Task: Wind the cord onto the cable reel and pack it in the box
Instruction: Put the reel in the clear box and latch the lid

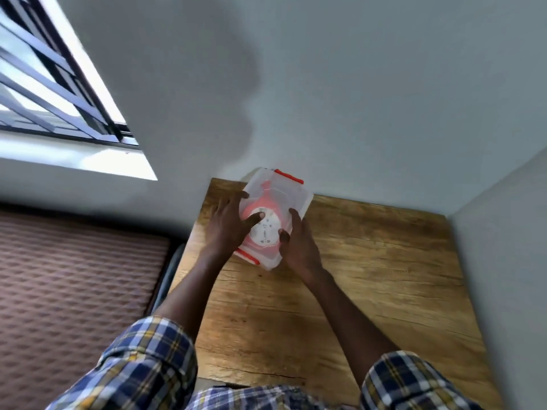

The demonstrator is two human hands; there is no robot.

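Head camera, looking down: we see a translucent plastic box (278,190) with red clips at the far edge of a wooden table (370,261), against a grey wall. Through its lid we make out the red and white cable reel (265,229) inside. Our left hand (229,223) lies flat on the lid, fingers spread; our right hand (299,244) grips the box's right side
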